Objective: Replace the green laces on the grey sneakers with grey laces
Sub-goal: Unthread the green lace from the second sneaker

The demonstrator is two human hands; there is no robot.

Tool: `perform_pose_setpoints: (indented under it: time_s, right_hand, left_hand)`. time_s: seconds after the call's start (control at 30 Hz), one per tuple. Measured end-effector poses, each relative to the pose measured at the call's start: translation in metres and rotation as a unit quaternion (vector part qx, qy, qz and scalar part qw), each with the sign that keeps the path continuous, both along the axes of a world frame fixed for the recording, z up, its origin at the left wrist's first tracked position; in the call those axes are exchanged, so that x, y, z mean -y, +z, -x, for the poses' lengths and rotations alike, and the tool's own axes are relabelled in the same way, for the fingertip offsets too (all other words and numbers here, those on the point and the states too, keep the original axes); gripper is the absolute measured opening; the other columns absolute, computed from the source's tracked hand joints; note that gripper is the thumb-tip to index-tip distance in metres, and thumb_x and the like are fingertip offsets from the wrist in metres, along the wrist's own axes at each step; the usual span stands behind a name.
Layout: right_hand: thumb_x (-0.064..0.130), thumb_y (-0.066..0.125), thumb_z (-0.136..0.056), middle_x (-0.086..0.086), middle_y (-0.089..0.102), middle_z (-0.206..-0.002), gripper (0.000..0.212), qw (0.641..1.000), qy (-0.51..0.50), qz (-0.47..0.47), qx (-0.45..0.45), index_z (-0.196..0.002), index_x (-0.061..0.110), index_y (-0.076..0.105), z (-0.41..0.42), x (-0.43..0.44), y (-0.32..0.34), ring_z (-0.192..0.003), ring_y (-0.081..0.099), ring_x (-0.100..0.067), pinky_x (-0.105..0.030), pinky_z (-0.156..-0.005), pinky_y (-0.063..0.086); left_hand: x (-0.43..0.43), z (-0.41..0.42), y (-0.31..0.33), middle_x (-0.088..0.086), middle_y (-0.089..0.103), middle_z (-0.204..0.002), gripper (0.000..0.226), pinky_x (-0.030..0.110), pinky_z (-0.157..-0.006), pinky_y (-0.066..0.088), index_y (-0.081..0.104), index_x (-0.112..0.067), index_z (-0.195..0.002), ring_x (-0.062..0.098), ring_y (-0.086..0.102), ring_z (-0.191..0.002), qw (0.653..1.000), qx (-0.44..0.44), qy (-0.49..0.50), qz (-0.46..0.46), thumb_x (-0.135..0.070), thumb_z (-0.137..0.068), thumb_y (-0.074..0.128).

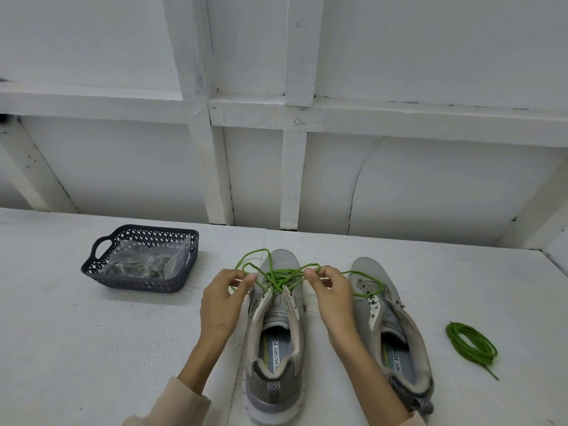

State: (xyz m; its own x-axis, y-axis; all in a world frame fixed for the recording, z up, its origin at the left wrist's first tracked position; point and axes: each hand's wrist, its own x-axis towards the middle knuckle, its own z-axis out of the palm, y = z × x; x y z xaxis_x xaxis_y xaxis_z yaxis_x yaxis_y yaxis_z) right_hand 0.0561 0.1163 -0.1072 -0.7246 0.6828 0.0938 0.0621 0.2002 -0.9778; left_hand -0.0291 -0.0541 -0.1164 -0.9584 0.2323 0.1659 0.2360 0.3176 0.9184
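Observation:
Two grey sneakers stand side by side on the white table, toes pointing away from me. The left sneaker point(278, 333) still has a green lace point(278, 276) threaded through its lowest eyelets near the toe, its loose loops bunched above the tongue. My left hand point(226, 298) pinches the lace on the left side, and my right hand point(333, 295) pinches it on the right side. A strand of it trails over the right sneaker point(396, 330), whose eyelets show no lace. A second green lace point(470, 341) lies coiled on the table at the right.
A dark perforated basket point(140, 261) at the back left holds clear plastic bags point(147, 259) with greyish contents. A white panelled wall runs along the far edge of the table.

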Motion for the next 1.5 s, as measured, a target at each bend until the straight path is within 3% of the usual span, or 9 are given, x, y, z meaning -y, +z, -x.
perform_pose_setpoints:
  time_s: [0.17, 0.37, 0.53, 0.73, 0.9, 1.1, 1.27, 1.4, 1.5]
  right_hand:
    - [0.048, 0.076, -0.074, -0.008, 0.069, -0.075, 0.037, 0.994, 0.095, 0.017, 0.059, -0.077, 0.012, 0.071, 0.001, 0.008, -0.002, -0.07, 0.06, -0.019, -0.04, -0.069, 0.05]
    - [0.029, 0.067, -0.089, 0.0, 0.059, -0.065, 0.03, 0.997, -0.046, 0.035, -0.054, -0.074, 0.003, 0.063, -0.003, 0.0, 0.005, -0.06, 0.048, -0.005, -0.023, -0.062, 0.038]
    - [0.035, 0.08, -0.076, -0.003, 0.066, -0.06, 0.03, 0.995, 0.082, 0.033, 0.049, -0.07, 0.008, 0.07, -0.001, 0.007, -0.002, -0.058, 0.055, -0.009, -0.028, -0.06, 0.042]
    - [0.025, 0.069, -0.088, 0.003, 0.06, -0.064, 0.022, 0.994, -0.062, 0.068, -0.061, -0.069, 0.015, 0.063, -0.004, -0.002, -0.002, -0.063, 0.054, -0.01, -0.029, -0.062, 0.039]
    - [0.033, 0.08, -0.077, 0.004, 0.061, -0.056, 0.028, 0.994, 0.097, 0.046, 0.032, -0.068, 0.009, 0.07, -0.002, 0.009, -0.004, -0.055, 0.051, -0.008, -0.028, -0.06, 0.04]
    - [0.027, 0.068, -0.088, 0.007, 0.053, -0.055, 0.027, 0.993, -0.066, 0.072, -0.072, -0.071, 0.007, 0.064, -0.005, 0.002, 0.0, -0.053, 0.043, -0.005, -0.022, -0.054, 0.033]
    - [0.025, 0.079, -0.079, -0.004, 0.061, -0.056, 0.023, 0.993, 0.1, 0.064, 0.023, -0.068, 0.007, 0.07, -0.003, 0.009, -0.002, -0.057, 0.05, -0.009, -0.026, -0.059, 0.039]
    - [0.02, 0.07, -0.087, 0.004, 0.055, -0.055, 0.024, 0.994, -0.05, 0.079, -0.065, -0.066, 0.012, 0.062, -0.003, 0.006, 0.0, -0.051, 0.045, -0.003, -0.025, -0.056, 0.035]
    - [0.028, 0.071, -0.087, 0.004, 0.054, -0.059, 0.026, 0.994, -0.02, 0.092, -0.062, -0.072, 0.007, 0.063, -0.006, 0.005, -0.001, -0.055, 0.046, -0.005, -0.027, -0.058, 0.036]
  left_hand:
    - [-0.007, -0.01, 0.001, -0.016, 0.07, -0.079, 0.049, 0.028, -0.072, 0.048, 0.071, -0.028, -0.075, -0.001, 0.061, -0.078, 0.997, 0.037, -0.065, 0.029, -0.073, -0.065, 0.056]
    - [0.001, -0.005, 0.004, -0.011, 0.068, -0.072, 0.033, 0.03, -0.068, 0.042, 0.068, -0.019, -0.073, 0.005, 0.059, -0.071, 0.997, 0.028, 0.032, -0.067, -0.05, -0.084, 0.068]
    - [-0.004, -0.012, 0.002, -0.012, 0.072, -0.077, 0.035, 0.023, -0.07, 0.045, 0.073, -0.02, -0.076, -0.001, 0.062, -0.077, 0.995, 0.065, -0.072, 0.006, -0.055, -0.076, 0.072]
    - [0.001, -0.006, 0.001, -0.012, 0.068, -0.073, 0.029, 0.028, -0.069, 0.041, 0.067, -0.018, -0.071, 0.004, 0.06, -0.076, 0.996, 0.036, 0.041, -0.07, -0.042, -0.087, 0.069]
    - [-0.006, -0.014, 0.001, -0.009, 0.07, -0.074, 0.035, 0.024, -0.069, 0.046, 0.07, -0.023, -0.07, 0.004, 0.061, -0.074, 0.995, 0.057, -0.082, -0.004, -0.058, -0.074, 0.067]
    - [0.0, -0.01, 0.001, -0.007, 0.068, -0.078, 0.021, 0.027, -0.07, 0.042, 0.066, -0.02, -0.074, 0.009, 0.06, -0.08, 0.995, 0.033, 0.037, -0.084, -0.033, -0.091, 0.065]
    - [-0.007, -0.016, 0.0, -0.01, 0.068, -0.071, 0.033, 0.018, -0.065, 0.042, 0.068, -0.025, -0.069, 0.001, 0.06, -0.072, 0.996, 0.06, -0.067, -0.01, -0.057, -0.077, 0.066]
    - [-0.004, -0.016, 0.003, -0.007, 0.068, -0.077, 0.026, 0.024, -0.068, 0.041, 0.066, -0.019, -0.074, 0.005, 0.061, -0.08, 0.995, 0.027, 0.045, -0.081, -0.037, -0.092, 0.064]
    - [-0.002, -0.017, 0.003, -0.011, 0.068, -0.086, 0.022, 0.023, -0.071, 0.043, 0.068, -0.02, -0.084, -0.001, 0.059, -0.084, 0.996, 0.037, 0.018, -0.084, -0.041, -0.09, 0.064]
